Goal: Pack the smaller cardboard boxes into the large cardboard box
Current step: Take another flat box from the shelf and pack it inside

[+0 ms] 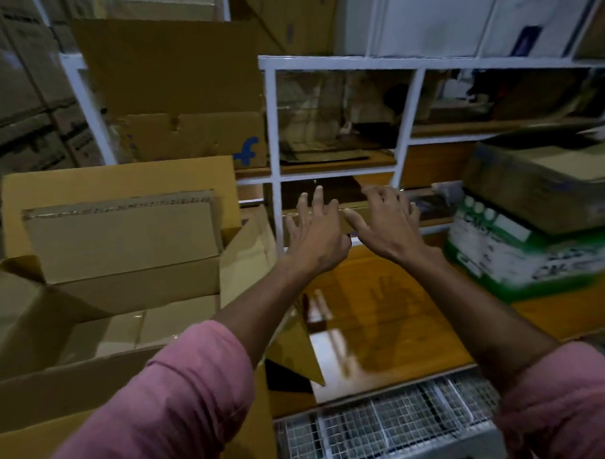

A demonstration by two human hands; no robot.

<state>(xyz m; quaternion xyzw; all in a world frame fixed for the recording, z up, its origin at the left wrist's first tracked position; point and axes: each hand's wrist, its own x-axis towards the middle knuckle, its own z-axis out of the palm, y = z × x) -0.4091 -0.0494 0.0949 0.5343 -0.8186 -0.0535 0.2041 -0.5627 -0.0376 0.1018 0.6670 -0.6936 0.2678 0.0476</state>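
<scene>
You've got the large cardboard box (pixel 128 383) open at your left with at least two smaller boxes (pixel 123 242) already inside, so packing is underway. Both hands now reach into the white shelf (pixel 273 127): left hand (pixel 316 235) and right hand (pixel 385 226), fingers spread apart, landing on one more small box (pixel 357 212), not yet lifted.

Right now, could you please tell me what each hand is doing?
Left hand: open, fingers spread, reaching for the small box.
Right hand: open, fingers spread over it.
</scene>
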